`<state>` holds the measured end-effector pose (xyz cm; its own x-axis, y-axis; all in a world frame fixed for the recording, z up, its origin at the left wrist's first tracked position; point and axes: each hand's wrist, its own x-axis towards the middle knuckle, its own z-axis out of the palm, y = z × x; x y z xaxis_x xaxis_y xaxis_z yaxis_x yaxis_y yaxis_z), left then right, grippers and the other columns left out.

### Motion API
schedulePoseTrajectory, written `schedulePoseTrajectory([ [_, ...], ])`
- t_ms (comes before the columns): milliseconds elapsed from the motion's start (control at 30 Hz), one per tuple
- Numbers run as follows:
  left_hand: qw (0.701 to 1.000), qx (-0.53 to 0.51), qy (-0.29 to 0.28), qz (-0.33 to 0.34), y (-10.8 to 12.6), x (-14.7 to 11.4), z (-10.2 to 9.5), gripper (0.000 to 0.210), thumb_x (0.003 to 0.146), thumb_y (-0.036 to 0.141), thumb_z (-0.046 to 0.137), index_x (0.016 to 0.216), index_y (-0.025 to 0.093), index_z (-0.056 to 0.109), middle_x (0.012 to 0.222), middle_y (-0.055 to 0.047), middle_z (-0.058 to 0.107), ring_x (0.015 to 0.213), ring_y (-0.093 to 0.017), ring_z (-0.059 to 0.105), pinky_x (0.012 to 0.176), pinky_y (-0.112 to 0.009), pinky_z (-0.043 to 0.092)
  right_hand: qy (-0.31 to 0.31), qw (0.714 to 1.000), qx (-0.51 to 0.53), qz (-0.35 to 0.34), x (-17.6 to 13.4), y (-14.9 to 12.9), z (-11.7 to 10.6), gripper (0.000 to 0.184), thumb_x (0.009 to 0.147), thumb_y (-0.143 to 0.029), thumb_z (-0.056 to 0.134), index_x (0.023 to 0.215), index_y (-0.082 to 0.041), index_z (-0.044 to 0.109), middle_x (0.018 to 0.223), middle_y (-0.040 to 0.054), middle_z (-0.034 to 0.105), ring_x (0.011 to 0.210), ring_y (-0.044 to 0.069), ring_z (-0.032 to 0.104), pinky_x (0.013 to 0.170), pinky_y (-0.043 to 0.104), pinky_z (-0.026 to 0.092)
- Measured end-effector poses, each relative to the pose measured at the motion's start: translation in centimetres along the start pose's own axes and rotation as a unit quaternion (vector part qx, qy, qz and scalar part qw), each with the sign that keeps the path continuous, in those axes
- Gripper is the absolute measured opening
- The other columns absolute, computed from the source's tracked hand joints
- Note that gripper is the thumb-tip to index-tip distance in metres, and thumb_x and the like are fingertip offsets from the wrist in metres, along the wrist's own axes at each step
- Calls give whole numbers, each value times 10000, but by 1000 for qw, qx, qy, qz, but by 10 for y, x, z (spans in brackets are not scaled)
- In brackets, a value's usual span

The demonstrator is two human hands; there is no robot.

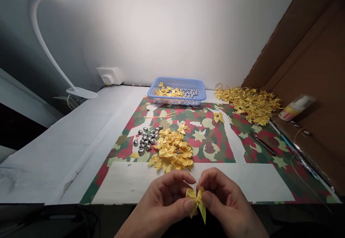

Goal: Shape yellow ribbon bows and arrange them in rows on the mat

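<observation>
Yellow ribbon makes up the small bow (pixel 198 201) held at the near edge of the desk (pixel 81 130), its loops up and its pointed tails hanging down. Both hands pinch it: the left hand (pixel 167 198) has its thumb against one side of the bow, the right hand (pixel 226 198) its thumb against the other, close to the knot. The forefingers curl over behind the loops; whether they also grip something thin there is too small to tell.

It should weigh next to nothing and feel soft, with a satin-like sheen that may make it a little slippery. The knot looks the firmest place to hold; squeezing the loops would probably flatten them, and tugging one tail could pull the bow lopsided or loosen it.

Beyond the white paper (pixel 124 184) lies a pile of bows (pixel 172 148), probably just as light and easily crushed, so best lifted singly by the middle. Against its left side sit silver bells (pixel 145 141), which look hard, smooth and likely to roll; a fingertip pinch around the body would suit them. Farther back, a blue plastic basket (pixel 176 101) contains more bows and silver pieces.
</observation>
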<state>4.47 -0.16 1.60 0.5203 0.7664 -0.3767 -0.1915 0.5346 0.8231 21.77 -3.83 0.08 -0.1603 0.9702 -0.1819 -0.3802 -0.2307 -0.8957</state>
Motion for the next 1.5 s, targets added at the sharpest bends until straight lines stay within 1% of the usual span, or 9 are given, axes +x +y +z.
schedulePoseTrajectory([
  [200,998,46,31,14,5,-4,2,211,748,295,822,921,225,724,743,16,678,709,-136,582,667,-226,453,-23,999,-44,7,-3,-8,-10,335,886,-519,621,1077,-244,627,881,10,603,781,141,548,701,236,407],
  [400,994,106,0,5,12,-9,4,152,825,313,743,937,218,706,871,-22,710,824,-190,617,733,-269,472,-41,986,-160,11,0,-13,-9,221,888,-422,635,985,-223,632,806,4,608,744,157,536,661,257,389],
  [533,987,157,2,39,15,-10,3,171,846,333,705,977,227,683,889,-30,701,870,-228,633,757,-296,486,-39,982,-187,11,1,-12,-7,196,901,-386,599,999,-217,621,786,6,607,728,162,532,646,263,387],
  [633,966,248,-4,68,20,-10,2,123,881,311,632,906,205,690,820,-27,683,789,-210,620,706,-279,483,-48,978,-204,9,-1,-13,-7,182,901,-371,587,990,-216,619,764,-3,586,705,154,505,635,262,376],
  [800,905,414,-5,104,26,-9,2,179,893,233,546,764,197,664,692,8,635,655,-158,553,603,-228,434,-51,972,-229,6,-2,-16,-6,140,900,-338,569,948,-216,617,752,-18,545,683,141,470,609,250,362],
  [967,883,461,-8,90,25,-9,2,147,886,210,518,777,204,617,690,22,621,648,-153,561,598,-220,432,-51,951,-303,-25,-2,-21,-3,67,891,-201,551,858,-220,606,751,-32,563,705,130,523,632,219,390],
  [1100,873,480,-20,85,22,-7,2,149,891,212,500,776,208,594,717,19,622,665,-159,565,607,-233,425,-48,926,-368,-70,-2,-22,-2,148,854,-81,541,816,-222,565,766,-46,558,707,112,528,645,196,387],
  [1267,904,424,-36,44,20,-7,2,129,894,246,523,780,205,564,722,16,580,687,-176,526,615,-266,404,-73,913,-390,-96,-1,-18,-2,177,838,-49,554,776,-215,537,739,-57,552,682,99,512,635,186,367],
  [1500,961,252,-112,-13,22,-7,-4,132,918,280,555,830,181,546,793,21,504,751,-166,423,662,-284,358,-85,919,-383,-36,-3,-22,-2,153,834,-70,554,770,-209,544,720,-62,568,669,97,518,631,186,370],
])
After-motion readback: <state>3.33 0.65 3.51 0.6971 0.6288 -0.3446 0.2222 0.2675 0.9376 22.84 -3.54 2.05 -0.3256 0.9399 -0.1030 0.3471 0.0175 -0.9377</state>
